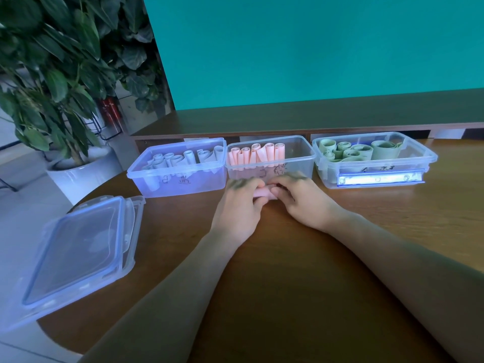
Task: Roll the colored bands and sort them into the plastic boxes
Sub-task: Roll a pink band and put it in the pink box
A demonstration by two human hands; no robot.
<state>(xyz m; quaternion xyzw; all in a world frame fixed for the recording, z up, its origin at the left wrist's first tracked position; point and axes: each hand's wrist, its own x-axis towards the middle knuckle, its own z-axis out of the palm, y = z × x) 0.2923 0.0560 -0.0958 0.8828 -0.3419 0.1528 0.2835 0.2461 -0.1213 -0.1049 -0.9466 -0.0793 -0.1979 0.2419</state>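
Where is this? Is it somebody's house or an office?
Probably an office or lobby, though I can't be sure: a wooden table beside a big potted plant, with a red fire extinguisher on the tiled floor.

Three boxes (271,163) stand in a row on the bench (288,271), each holding rolled bands (255,153). Before the middle box, both hands (269,199) meet. Stacked lids (78,255) lie left; a plant (52,74) stands behind them.
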